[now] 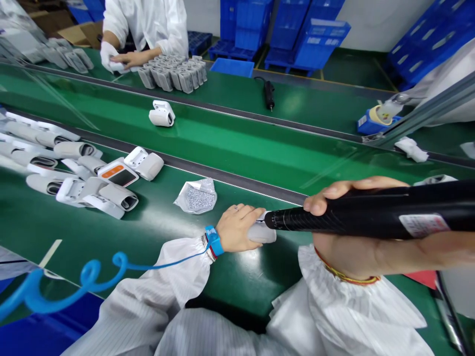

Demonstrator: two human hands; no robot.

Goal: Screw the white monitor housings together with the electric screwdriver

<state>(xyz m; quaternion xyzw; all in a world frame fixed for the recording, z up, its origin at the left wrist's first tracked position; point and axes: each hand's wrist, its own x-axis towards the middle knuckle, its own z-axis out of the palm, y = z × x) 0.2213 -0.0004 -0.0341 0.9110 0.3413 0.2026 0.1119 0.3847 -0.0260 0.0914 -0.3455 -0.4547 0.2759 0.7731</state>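
Observation:
My left hand (239,228), wearing a blue wrist strap, holds down a white wrist blood pressure monitor (263,234) on the green bench. Its fingers cover much of the monitor. In my right hand (339,252) is a black electric screwdriver (371,210), gripped lengthwise with its tip pointing left and meeting the monitor's upper side. I cannot make out whether a screw sits under the tip. Just beyond my left hand lies an open plastic bag of small screws (200,197).
Several cuffed monitors (107,190) crowd the bench's left side. One monitor (162,113) rests on the green conveyor belt (230,141). Across it, a co-worker (144,29) handles something white beside grouped units (174,74). A blue coiled cord (122,264) runs to my left wrist.

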